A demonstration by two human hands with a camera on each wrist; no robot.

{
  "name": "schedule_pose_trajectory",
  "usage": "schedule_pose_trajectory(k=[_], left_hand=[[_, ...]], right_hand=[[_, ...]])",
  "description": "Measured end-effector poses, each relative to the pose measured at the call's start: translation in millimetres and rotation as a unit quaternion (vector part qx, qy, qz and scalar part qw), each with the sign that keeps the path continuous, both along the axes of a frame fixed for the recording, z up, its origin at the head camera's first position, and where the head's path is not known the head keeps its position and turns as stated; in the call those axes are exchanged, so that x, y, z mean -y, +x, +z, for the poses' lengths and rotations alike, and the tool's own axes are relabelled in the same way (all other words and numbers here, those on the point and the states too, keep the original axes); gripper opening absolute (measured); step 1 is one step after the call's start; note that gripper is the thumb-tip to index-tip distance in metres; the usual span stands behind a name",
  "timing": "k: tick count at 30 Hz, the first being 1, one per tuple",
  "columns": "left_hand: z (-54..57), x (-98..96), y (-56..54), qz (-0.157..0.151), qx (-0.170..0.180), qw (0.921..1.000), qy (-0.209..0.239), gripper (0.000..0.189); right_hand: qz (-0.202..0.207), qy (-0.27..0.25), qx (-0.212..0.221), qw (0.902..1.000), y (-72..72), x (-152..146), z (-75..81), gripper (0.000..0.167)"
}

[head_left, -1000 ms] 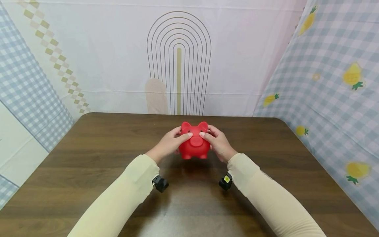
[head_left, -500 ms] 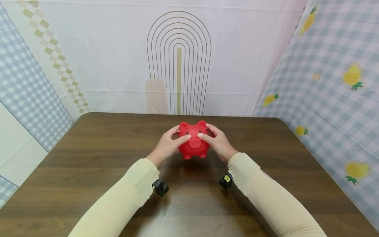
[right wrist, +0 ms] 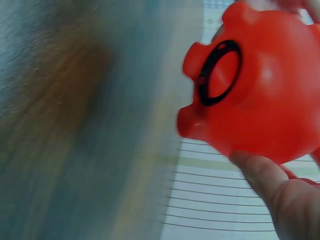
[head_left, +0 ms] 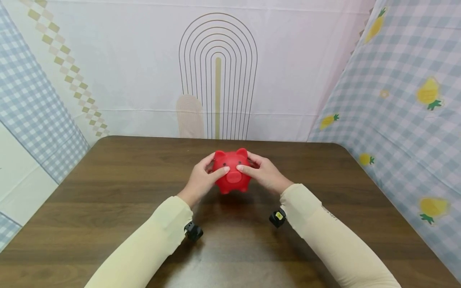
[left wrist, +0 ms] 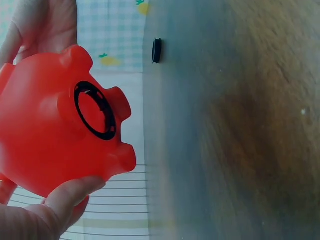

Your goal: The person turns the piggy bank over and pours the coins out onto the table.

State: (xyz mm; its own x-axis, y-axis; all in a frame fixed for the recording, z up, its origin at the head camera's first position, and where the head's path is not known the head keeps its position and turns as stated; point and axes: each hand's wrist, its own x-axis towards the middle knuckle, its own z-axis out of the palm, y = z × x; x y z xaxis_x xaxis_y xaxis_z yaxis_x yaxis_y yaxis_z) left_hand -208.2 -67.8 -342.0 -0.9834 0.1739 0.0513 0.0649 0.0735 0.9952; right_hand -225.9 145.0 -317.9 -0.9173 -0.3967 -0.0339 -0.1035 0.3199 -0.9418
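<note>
A red piggy bank [head_left: 233, 182] is held up above the brown table, its snout towards me. My left hand [head_left: 202, 179] grips one side of it, with the thumb on the face beside the snout. On the other side my right hand [head_left: 265, 173] grips it, thumb near the eye. The fingers behind the pig are partly hidden. Underneath, a black ring [left wrist: 95, 110] frames a round red area in the belly between the short feet. A small black round piece [left wrist: 157, 51] shows near the table's edge in the left wrist view; I cannot make it out in the head view.
Brown wood-grain table [head_left: 119, 180] spreads beneath both arms. White patterned cloth [head_left: 295, 72] hangs behind its far edge, and a checked cloth with pineapples [head_left: 399, 132] hangs at the right. Black wrist cameras [head_left: 193, 231] sit under the cream sleeves.
Both hands have shifted the piggy bank slightly to the left, and it leans a little. The grip of both hands looks the same.
</note>
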Motion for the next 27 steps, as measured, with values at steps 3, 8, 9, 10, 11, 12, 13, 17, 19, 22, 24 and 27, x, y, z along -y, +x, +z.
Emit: schedule_pose_trajectory(k=[3,8,9,10,11,12,13,17,19,22,24,27], left_hand=[[1.5,0.9,-1.3,0.001,-0.033,0.9995,-0.005,0.064],[12.8,0.8,2.0,0.003,-0.161,0.9863,-0.035,0.064],[16.4,0.7,3.6,0.003,-0.193,0.9802,-0.043,0.064],[19.8,0.6,4.8,0.001,-0.222,0.9739,-0.048,0.064],[23.0,0.5,5.3,-0.003,-0.245,0.9683,-0.049,0.065],[25.6,0.5,5.0,-0.005,-0.259,0.9644,-0.053,0.064],[27.1,0.3,4.0,-0.008,-0.264,0.9629,-0.055,0.065],[20.2,0.6,-7.5,-0.013,-0.201,0.9758,-0.085,0.064],[13.1,0.9,-13.0,-0.013,-0.152,0.9827,-0.106,0.064],[7.0,0.5,-15.8,-0.018,-0.116,0.985,-0.126,0.066],[8.2,0.6,-13.3,-0.017,-0.138,0.9812,-0.134,0.066],[18.8,1.7,-3.3,-0.018,-0.209,0.9707,-0.118,0.065]], right_hand=[[0.003,0.017,-0.025,0.9995,1.9,0,4.2,0.071],[0.019,-0.016,-0.169,0.9854,12.0,1,10.6,0.068],[0.025,-0.024,-0.209,0.9773,14.5,1,11.7,0.069],[0.029,-0.032,-0.247,0.9681,16.7,2,12.6,0.069],[0.031,-0.038,-0.278,0.9594,17.6,2,12.8,0.07],[0.03,-0.037,-0.299,0.9532,17.8,2,12.9,0.071],[0.027,-0.035,-0.309,0.9501,17.3,3,12.4,0.072],[0.009,-0.012,-0.24,0.9706,9.0,5,2.9,0.068],[0.001,0.0,-0.187,0.9823,4.3,6,-4.4,0.066],[-0.01,0.009,-0.153,0.9881,1.2,7,-12.8,0.063],[-0.01,-0.003,-0.183,0.9831,3.8,6,-14.4,0.063],[-0.004,-0.024,-0.28,0.9596,14.2,6,-9.1,0.068]])
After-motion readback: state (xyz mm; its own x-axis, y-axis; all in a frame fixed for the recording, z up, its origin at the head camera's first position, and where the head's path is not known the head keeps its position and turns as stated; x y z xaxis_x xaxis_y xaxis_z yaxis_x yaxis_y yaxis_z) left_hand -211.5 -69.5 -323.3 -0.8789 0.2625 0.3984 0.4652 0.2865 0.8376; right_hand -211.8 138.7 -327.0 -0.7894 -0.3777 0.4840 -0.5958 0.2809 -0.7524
